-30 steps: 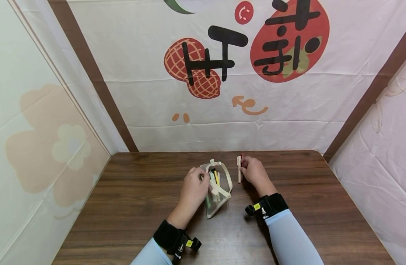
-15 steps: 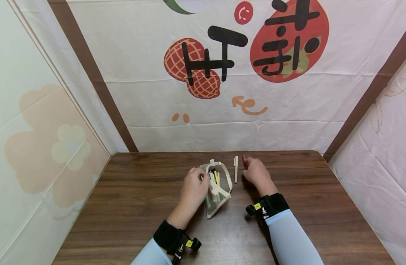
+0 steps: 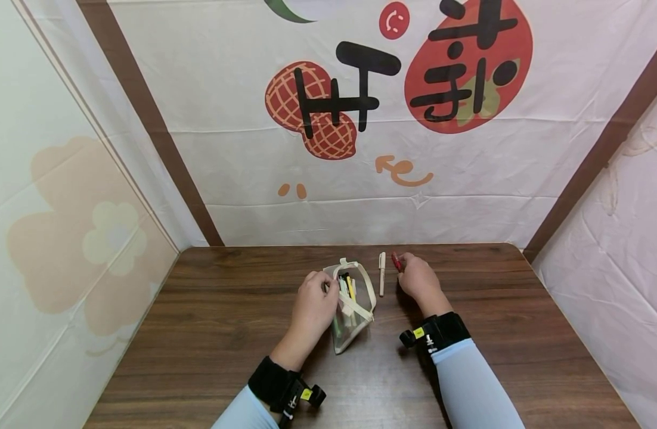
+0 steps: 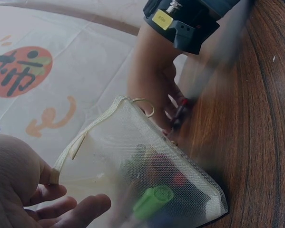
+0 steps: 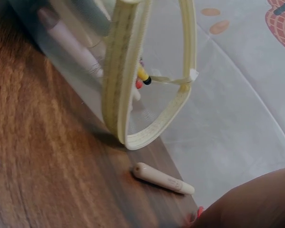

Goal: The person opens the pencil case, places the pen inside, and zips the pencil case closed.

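My left hand pinches the zipper edge of a see-through mesh pencil case, which stands with its mouth gaping. Inside, several pens show, among them a yellow pen and, through the mesh in the left wrist view, a green-capped marker. To the right of the case, my right hand holds a red pen low at the table; its lower part is hidden by the fingers. Between case and right hand lies a cream-white pen, touched by neither hand.
The brown wooden table ends at a back edge just beyond the pens. Behind it hangs a printed white cloth, with more cloth at both sides.
The cream pen has shifted slightly left and now lies apart from my right hand. The right hand and red pen have moved a little right. The left hand and case stay put.
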A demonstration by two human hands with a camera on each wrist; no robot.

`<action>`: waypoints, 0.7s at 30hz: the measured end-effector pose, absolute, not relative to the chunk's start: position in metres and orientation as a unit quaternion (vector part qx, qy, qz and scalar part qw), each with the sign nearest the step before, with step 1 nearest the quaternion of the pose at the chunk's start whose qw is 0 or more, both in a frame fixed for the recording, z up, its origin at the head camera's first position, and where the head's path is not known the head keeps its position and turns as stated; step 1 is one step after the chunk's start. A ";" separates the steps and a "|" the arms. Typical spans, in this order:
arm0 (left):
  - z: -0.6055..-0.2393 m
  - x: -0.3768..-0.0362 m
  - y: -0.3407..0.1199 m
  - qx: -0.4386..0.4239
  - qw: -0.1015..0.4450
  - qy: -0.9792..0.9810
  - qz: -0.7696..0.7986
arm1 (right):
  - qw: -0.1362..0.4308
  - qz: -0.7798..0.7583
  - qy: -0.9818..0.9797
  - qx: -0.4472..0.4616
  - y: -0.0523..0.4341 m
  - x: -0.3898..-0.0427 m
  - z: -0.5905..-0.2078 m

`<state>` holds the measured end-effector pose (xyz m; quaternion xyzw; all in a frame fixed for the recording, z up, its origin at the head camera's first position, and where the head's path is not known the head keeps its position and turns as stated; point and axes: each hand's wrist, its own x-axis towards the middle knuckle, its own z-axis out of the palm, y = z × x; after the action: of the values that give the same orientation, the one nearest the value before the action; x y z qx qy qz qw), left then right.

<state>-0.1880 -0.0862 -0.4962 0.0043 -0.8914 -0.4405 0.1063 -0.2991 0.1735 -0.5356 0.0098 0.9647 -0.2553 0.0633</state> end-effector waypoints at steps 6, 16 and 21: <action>-0.496 -0.188 -0.086 0.004 0.107 -0.892 -0.439 | 0.077 -0.332 0.940 0.002 0.174 -0.300 -0.529; -0.496 -0.188 -0.086 0.006 0.105 -0.892 -0.440 | 0.099 -0.516 0.850 -0.035 0.166 -0.297 -0.518; -0.496 -0.188 -0.086 0.006 0.108 -0.894 -0.435 | 0.105 -0.549 0.827 -0.064 0.157 -0.291 -0.509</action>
<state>-0.1883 -0.0860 -0.4964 0.0063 -0.8937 -0.4352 0.1084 -0.2912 0.1567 -0.5091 -0.0642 0.8265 -0.5493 0.1050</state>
